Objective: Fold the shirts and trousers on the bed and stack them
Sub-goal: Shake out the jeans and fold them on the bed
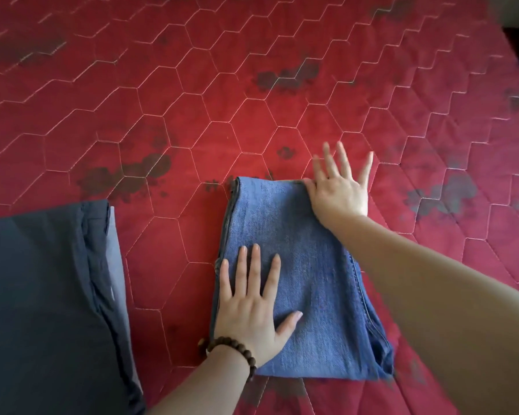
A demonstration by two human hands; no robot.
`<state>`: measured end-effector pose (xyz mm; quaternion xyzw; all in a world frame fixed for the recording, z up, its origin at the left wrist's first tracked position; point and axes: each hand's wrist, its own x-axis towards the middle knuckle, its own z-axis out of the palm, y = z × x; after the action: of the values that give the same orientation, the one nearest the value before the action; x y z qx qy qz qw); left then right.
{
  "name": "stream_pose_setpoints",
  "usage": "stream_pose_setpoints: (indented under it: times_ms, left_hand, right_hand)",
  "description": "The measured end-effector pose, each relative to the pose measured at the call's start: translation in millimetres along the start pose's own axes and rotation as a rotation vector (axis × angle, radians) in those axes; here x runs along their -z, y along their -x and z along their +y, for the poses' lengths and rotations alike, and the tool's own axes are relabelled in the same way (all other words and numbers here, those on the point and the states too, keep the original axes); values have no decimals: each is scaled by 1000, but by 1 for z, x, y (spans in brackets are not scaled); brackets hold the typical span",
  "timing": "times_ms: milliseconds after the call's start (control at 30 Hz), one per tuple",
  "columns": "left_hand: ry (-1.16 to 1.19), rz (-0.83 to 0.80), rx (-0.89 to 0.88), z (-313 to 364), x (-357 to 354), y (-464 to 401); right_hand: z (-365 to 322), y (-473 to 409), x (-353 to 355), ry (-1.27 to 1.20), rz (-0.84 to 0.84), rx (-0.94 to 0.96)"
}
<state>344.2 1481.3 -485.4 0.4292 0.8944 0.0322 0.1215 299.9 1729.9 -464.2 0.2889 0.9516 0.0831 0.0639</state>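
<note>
Under both hands lies a folded pair of blue jeans (pixel 300 277), resting on the red quilted bed (pixel 192 94). Left hand (pixel 252 310): fingers straight and spread, palm pressed flat on the near left part of the denim; a brown bead bracelet (pixel 231 348) circles its wrist. Right hand (pixel 339 187): fingers straight and fanned, palm at the far right corner of the jeans, fingertips reaching past the edge onto the bed. Whether its thumb pinches the fold cannot be determined. Well to the left of the left hand sits a dark navy folded garment (pixel 42 295), possibly trousers, with a lighter grey-blue layer (pixel 119 265) showing along its right edge.
</note>
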Motion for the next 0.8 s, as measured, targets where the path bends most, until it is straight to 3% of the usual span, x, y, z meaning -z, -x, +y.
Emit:
stream_pose_setpoints:
  times_ms: [67,100,167,200,233,333,467,533,600,800]
  left_hand:
    - [-13,-2,-4,-1,-1,0]
    - [-25,-3,-7,-1,-1,0]
    - [-49,4,-14,0,-3,0]
    - [-51,16,-17,0,-4,0]
    - [-47,28,-17,0,-6,1]
    - [-70,59,-12,-2,-9,0]
    - [-95,72,-6,-2,-10,0]
    - [-88,93,0,-2,-11,0]
    - [-78,118,-2,-2,-14,1]
    - [-23,159,-8,-5,-10,2]
  right_hand:
    - [-21,18,10,-77,193,66]
    - [-35,37,9,-182,250,192]
    - [-53,86,-3,-305,180,439]
    - [-50,103,-11,-296,77,444]
    - [-39,107,-17,-272,-10,381]
    - [-1,82,-27,-145,-36,142]
    - [-9,87,-16,-198,104,6]
    - [-25,132,-17,-335,126,29]
    - [-21,187,-30,-393,13,132]
    - [9,213,-43,-391,-124,-41]
